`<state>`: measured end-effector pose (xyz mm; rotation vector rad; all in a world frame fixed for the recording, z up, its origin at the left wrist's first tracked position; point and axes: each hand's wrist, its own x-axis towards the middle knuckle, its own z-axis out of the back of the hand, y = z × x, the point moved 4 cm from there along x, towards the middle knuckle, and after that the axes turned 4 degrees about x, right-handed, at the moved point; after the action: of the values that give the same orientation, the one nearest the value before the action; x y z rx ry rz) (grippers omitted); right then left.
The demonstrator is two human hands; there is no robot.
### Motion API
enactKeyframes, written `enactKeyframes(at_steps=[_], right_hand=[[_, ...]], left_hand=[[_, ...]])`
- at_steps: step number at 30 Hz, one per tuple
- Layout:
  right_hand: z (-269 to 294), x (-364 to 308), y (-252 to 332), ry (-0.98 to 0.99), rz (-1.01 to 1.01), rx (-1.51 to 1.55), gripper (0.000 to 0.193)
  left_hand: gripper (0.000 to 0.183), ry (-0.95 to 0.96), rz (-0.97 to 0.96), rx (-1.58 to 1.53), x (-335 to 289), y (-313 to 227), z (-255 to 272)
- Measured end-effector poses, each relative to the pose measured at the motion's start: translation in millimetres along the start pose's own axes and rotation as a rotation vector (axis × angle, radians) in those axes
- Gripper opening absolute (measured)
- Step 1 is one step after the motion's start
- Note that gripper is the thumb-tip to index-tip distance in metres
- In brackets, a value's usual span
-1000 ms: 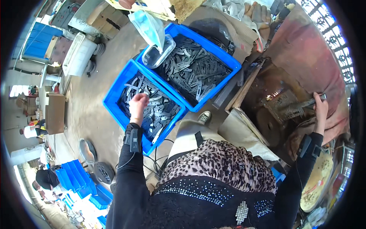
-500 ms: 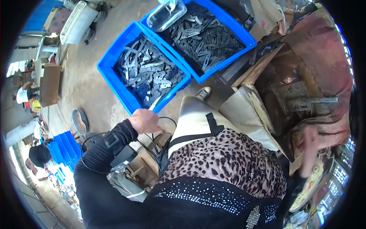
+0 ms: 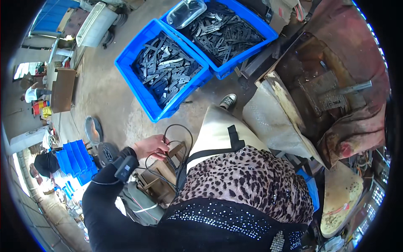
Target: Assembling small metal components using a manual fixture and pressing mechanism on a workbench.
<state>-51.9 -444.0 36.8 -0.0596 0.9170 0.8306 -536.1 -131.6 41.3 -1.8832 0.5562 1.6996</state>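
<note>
My left hand point(image 3: 152, 147) hangs at the left of my lap, its fingers loosely bent and a little apart. No held piece shows in it. Thin black cables point(image 3: 178, 126) loop right beside its fingertips; whether they touch is hard to tell. Beyond the hand stands a blue bin point(image 3: 140, 101) heaped with flat, dark grey metal pieces point(image 3: 168, 69). A second blue bin point(image 3: 224, 69) adjoins it at the back right, holding similar dark pieces point(image 3: 226, 38) and a clear plastic container point(image 3: 184, 14) at its corner. My right hand is out of sight.
At my right, a wooden-sided trough point(image 3: 285, 98) holds a dirty metal block point(image 3: 323, 92) with a bar, draped by a reddish cloth point(image 3: 357, 42). A wooden stool point(image 3: 161, 172) is by my left knee. Blue stacked trays point(image 3: 77, 161) and a round basin point(image 3: 93, 130) lie farther left.
My left hand has drawn back from the bin's near corner toward my body, and its fingers have loosened. My right hand, blurred over the cloth before, has left the view. My view has shifted slightly.
</note>
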Motion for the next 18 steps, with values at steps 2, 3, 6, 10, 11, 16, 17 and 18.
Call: enactKeyframes(at_steps=[2,3,6,10,11,16,17,18], right_hand=[[-14,3,-13,0.020,0.043,-0.052,0.014],[-21,3,-20,0.030,0.061,-0.075,0.014],[-36,11,-40,0.036,0.109,-0.135,0.013],[-44,21,-81,0.017,0.140,-0.203,0.013],[-44,24,-91,0.007,0.144,-0.217,0.013],[65,12,36,-0.050,0.241,-0.081,0.015],[81,14,56,-0.063,0.269,0.005,0.016],[89,17,70,-0.070,0.260,0.004,0.016]], left_hand=[[0.015,0.044,0.075,0.139,-6,7,4],[0.016,0.097,0.155,0.290,-10,11,7],[0.019,0.243,0.329,0.400,-4,51,8],[0.021,0.381,0.374,0.328,-25,82,-9],[0.027,0.436,0.383,0.328,-38,70,-14],[0.043,-0.070,0.251,1.381,-62,-3,13],[0.047,-0.246,-0.078,1.810,-67,-33,9],[0.045,-0.381,-0.139,1.759,-76,-68,-4]])
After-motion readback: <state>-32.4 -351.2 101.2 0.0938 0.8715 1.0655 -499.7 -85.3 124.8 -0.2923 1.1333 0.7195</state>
